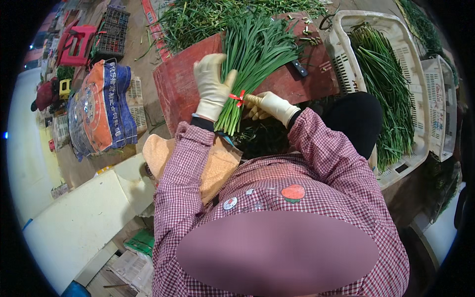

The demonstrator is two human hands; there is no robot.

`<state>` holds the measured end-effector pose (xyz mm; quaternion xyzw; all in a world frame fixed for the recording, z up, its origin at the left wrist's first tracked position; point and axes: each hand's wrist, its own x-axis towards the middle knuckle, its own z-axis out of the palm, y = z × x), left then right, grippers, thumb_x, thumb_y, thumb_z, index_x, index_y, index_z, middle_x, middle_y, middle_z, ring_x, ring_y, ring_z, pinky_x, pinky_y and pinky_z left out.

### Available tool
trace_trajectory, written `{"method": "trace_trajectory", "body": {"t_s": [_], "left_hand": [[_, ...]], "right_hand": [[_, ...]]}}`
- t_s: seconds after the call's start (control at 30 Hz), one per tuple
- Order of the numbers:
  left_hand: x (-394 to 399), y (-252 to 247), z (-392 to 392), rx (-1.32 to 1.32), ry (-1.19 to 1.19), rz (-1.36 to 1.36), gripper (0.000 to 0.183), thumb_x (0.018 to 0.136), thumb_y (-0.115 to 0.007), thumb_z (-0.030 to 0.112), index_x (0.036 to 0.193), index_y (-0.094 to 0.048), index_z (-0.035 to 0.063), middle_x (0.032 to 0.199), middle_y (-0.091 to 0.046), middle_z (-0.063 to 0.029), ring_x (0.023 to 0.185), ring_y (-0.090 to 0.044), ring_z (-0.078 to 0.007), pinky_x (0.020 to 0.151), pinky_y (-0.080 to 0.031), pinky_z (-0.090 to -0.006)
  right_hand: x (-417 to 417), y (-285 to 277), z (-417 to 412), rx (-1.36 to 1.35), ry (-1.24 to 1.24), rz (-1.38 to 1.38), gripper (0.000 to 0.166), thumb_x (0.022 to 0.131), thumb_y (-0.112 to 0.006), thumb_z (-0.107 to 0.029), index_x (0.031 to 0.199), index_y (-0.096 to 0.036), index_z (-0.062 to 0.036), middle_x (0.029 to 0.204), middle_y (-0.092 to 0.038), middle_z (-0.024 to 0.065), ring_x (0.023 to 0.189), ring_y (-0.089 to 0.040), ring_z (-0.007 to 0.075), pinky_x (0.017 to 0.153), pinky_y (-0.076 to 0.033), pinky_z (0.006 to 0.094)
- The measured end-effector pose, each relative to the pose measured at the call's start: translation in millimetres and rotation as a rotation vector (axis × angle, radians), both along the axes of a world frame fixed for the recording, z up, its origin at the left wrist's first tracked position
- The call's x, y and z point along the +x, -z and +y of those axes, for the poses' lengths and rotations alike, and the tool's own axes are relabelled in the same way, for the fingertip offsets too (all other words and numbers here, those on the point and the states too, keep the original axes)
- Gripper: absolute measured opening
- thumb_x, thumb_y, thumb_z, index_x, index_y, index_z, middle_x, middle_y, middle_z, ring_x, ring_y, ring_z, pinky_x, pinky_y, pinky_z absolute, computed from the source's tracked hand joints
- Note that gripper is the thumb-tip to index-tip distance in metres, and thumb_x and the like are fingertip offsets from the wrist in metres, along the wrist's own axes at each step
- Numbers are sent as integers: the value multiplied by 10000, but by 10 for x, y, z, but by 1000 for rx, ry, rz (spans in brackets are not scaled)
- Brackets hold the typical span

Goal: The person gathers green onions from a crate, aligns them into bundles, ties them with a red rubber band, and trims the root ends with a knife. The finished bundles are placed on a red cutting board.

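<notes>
A bunch of long green garlic chives (250,55) lies across a red board (178,81), its pale cut ends towards me. Red tape (237,98) goes around its stems near those ends. My left hand (214,83), in a cream glove, rests against the left side of the bunch with thumb and fingers apart; whether it grips any stems is unclear. My right hand (268,105), gloved too, has its fingertips at the tape's right side, its lower fingers curled. A knife with a black handle (299,68) lies on the board to the right, its blade hidden under the leaves.
Right of the board stands a white plastic crate (421,163) holding long greens (386,89). Loose greens and trimmings (193,22) lie beyond the board. To the left are a stuffed woven sack (100,111), a pink stool (76,44) and a dark crate (112,32). A person (47,94) is far left.
</notes>
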<state>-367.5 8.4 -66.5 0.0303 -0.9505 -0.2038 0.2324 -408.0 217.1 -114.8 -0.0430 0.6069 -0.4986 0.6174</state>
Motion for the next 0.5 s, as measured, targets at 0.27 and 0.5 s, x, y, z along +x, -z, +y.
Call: {"method": "trace_trajectory", "body": {"t_s": [0.27,0.5], "left_hand": [[501,228,98,775,-87,-772,879,687,-909,278,1362,-436,-27,1223,-647,-150,1132,-618,-258,992,-483,-360],[851,150,279,1595,-140,-344,532,817,-786,89,1291,-551,29,1126,-670,-57,963,-652,-176,887,-533,-339]], "right_hand": [[193,309,-124,-52,158,125,645,1000,-518,-567,1216,-652,26,1050,-705,131,885,-656,201,770,-545,360],[107,-368,3,-163,253,459,660,942,-656,-502,1281,-604,63,1112,-690,146,1008,-628,178,867,-509,314]]}}
